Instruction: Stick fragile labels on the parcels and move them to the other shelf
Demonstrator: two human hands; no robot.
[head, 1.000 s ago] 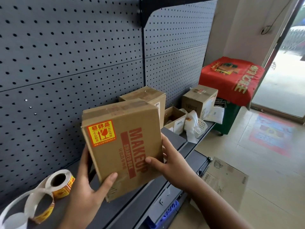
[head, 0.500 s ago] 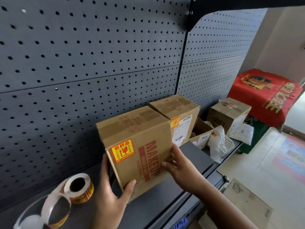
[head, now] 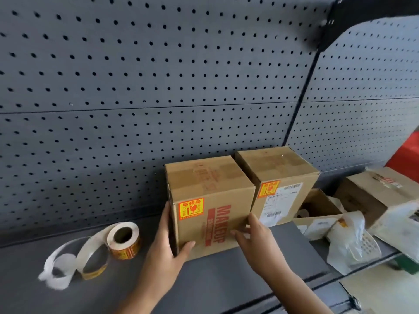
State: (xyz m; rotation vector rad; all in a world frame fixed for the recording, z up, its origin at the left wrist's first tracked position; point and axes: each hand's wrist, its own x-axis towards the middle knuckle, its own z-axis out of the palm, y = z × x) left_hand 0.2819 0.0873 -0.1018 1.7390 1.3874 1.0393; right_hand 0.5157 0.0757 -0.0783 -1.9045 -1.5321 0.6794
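Plainly, in the head view, the brown cardboard box printed MAKEUP in red [head: 210, 214], with an orange fragile label [head: 191, 208] on its front, stands at the back edge of the dark grey metal shelf [head: 215, 279], touching a second labelled brown parcel [head: 278, 177]. The left hand [head: 167, 252] clasps its left edge and the right hand [head: 254, 236] its right. Fingers caught between the parcels could drag it askew on release. A label roll [head: 123, 240] lies to the left, and a perforated grey panel [head: 158, 87] stands behind.
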